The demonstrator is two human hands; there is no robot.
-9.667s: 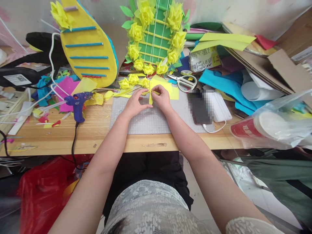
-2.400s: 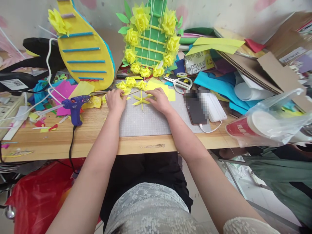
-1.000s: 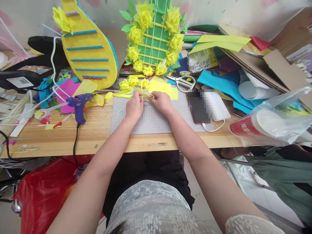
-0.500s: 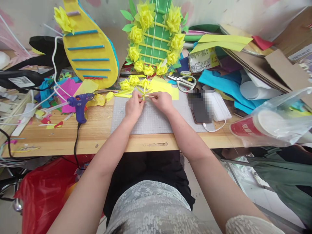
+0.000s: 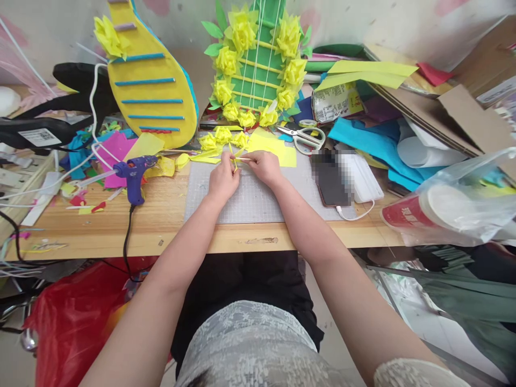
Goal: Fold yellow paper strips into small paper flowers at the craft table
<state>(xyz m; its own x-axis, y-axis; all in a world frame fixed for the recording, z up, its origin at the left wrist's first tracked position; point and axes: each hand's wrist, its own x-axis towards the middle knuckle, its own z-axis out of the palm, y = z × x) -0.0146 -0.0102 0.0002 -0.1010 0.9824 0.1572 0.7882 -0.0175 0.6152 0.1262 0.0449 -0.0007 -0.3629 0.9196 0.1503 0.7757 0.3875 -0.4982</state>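
Pinched in the fingers of my left hand [image 5: 223, 180] is a small pointed yellow paper piece [image 5: 231, 147], largely covered by those fingers. My right hand [image 5: 265, 166] grips a thin light stick [image 5: 244, 159], whose tip reaches the yellow paper. Both hands are over the far part of a grey cutting mat [image 5: 258, 207]. Just beyond them lie folded yellow paper flowers [image 5: 222, 135] and a sheet of yellow paper [image 5: 282, 152]. A green guitar-shaped craft [image 5: 258, 80] ringed with yellow paper roses leans behind.
Left are a purple glue gun [image 5: 135, 180] and a yellow lute-shaped board [image 5: 151, 88]. Scissors [image 5: 306, 141], a phone [image 5: 332, 185] and a white power bank [image 5: 365, 180] lie right. A bagged red cup [image 5: 407, 209] stands near the edge. Cardboard [image 5: 419, 118] and paper crowd the back right.
The yellow paper piece showed spread points like a star; now it looks narrower and sits lower behind my left fingers. My right hand has shifted slightly left with the stick.
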